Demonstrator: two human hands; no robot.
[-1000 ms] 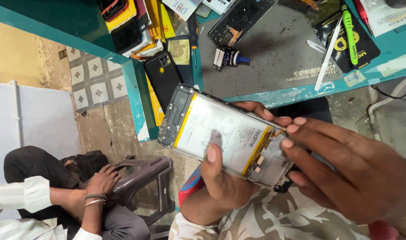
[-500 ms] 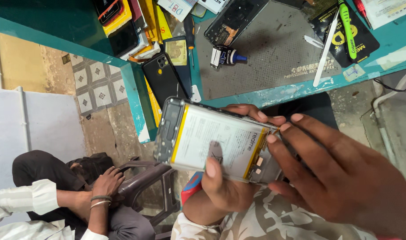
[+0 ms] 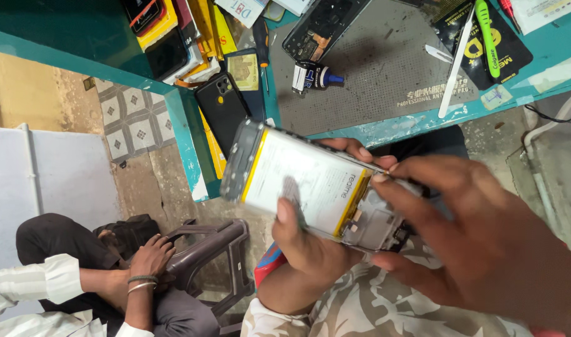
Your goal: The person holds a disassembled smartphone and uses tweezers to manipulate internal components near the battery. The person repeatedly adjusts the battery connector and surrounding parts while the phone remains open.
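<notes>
One head-worn camera is looking steeply down from just above the hands, which are filling the lower right. It is facing past a teal bench edge at the top, taking in floor at the left.

Teal worktop along the top, its near edge chipped. Grey work mat lies on it; a small dark bottle with a blue tip on its side at the mat's left edge. Opened phone shell at the mat's far edge. White pry stick slants across the mat's right side, beside a green-handled tool on black packets. Black phone overhangs the worktop's near left corner. Stacked phones and yellow cases at far left. Below, a seated person's forearm with bangles next to a dark plastic stool.
</notes>
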